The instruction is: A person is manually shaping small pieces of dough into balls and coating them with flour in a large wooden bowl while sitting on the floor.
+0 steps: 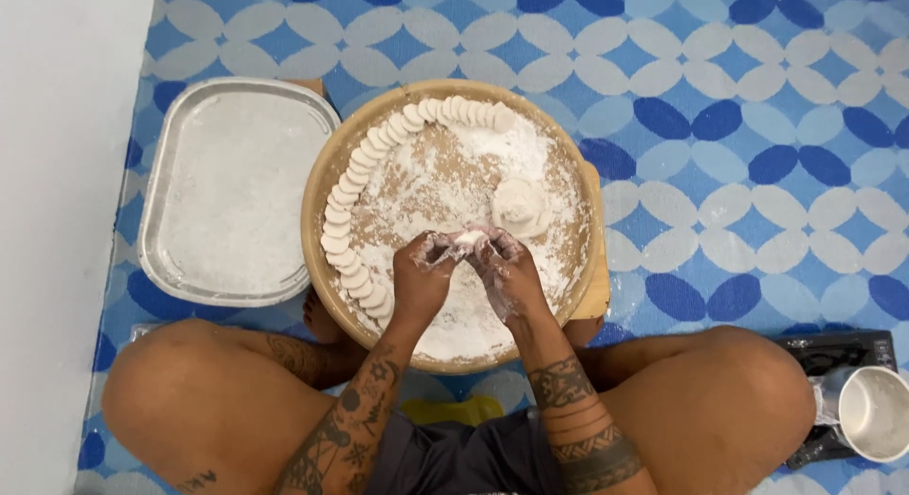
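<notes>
1. The left hand (419,272) and the right hand (507,272), both dusted with flour, meet over the round, shallow wooden tray (322,187); their fingertips pinch a small white piece of dough (470,237) between them, each hand closed narrowly on it.
2. That piece sits above the tray's floured middle, just beside a larger pale lump of dough (520,206) lying in the flour.
3. A curved row of small white folded dough pieces (365,163) lines the tray's left and upper rim (overlapping one another).
4. A rectangular metal tray coated with flour (237,187) lies left of the wooden one, touching it.
5. A metal cup (871,414) stands by the right knee.
</notes>
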